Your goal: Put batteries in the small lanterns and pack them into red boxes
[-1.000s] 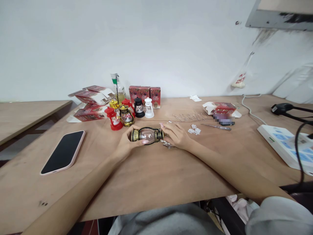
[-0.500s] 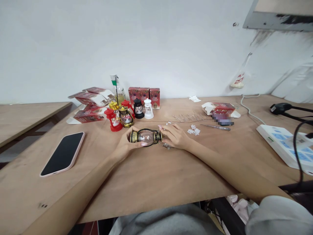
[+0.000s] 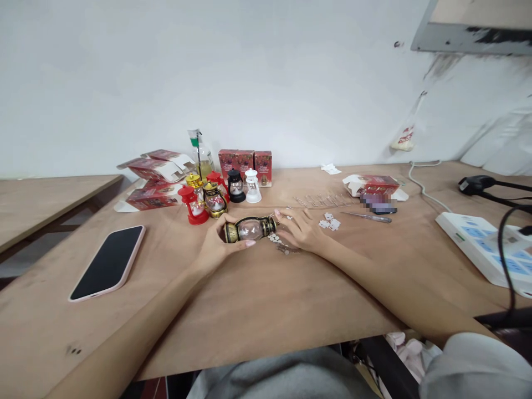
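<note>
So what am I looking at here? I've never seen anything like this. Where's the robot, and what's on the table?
There's no robot: these are a person's own bare hands, seen from a camera worn on the head, looking forward and down. The left hand holds a bronze-coloured lantern on its side. The right hand is at its top end; whether the fingertips touch it is hard to tell. On the table stand more small lanterns, with red boxes behind them. A phone lies to the left; a slim tool and a white power strip are to the right.
</note>
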Demonstrator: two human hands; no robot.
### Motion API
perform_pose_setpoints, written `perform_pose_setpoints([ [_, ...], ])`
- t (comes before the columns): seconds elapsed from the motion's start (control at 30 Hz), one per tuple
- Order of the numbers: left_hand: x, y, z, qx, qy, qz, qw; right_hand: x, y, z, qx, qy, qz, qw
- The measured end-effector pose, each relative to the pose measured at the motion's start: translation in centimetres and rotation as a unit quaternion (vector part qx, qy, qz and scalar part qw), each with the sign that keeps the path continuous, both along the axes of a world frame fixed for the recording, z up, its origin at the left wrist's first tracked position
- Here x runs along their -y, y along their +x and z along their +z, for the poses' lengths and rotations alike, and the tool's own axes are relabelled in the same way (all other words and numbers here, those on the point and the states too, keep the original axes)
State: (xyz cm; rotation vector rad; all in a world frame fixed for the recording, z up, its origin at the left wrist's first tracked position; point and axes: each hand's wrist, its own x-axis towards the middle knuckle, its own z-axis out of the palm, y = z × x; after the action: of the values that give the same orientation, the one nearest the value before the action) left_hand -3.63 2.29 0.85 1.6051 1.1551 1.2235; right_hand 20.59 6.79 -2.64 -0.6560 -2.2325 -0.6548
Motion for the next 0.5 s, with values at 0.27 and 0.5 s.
perform_pose_setpoints([
  [0.27, 0.3, 0.6, -0.7, -0.154, 0.159, 0.033, 0.975, 1.0, 0.1, 0.5, 0.035, 0.090, 0.077, 0.992],
  [0.5, 0.2, 0.6, -1.4, -0.196, 0.170, 0.060, 0.964, 2.8, -1.7, 1.3, 0.105, 0.131, 0.139, 0.976],
])
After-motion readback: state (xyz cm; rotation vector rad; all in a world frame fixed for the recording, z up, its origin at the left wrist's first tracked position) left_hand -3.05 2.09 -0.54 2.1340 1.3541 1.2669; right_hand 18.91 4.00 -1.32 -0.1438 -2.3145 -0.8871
